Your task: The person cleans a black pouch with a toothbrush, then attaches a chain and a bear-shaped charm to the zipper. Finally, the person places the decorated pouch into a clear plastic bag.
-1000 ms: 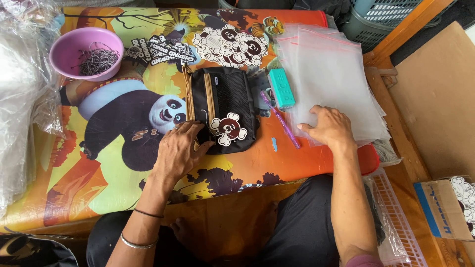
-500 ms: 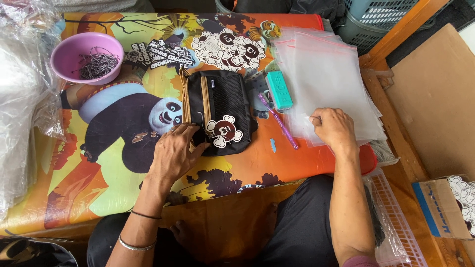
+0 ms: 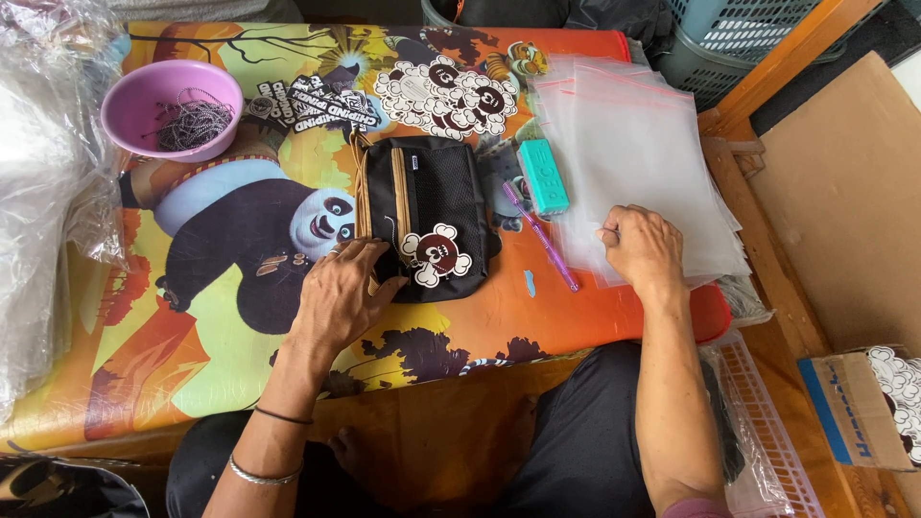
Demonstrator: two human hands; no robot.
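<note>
Head view: the left hand (image 3: 338, 299) lies flat, fingers spread, on the near edge of the black zip pouch (image 3: 422, 216) at the middle of the cartoon-printed tabletop (image 3: 240, 355). At three o'clock, the right hand (image 3: 641, 247) pinches the top clear plastic bag (image 3: 633, 163), fingers narrow. Those slick bags could slide off together if several lift.

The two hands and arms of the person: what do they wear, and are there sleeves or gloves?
Both hands are bare, without gloves. The left hand has two bands at the wrist: a thin dark band and, lower on the arm, a silver bangle. The right hand shows no ring or band; a pink sleeve edge appears near the elbow.
</note>
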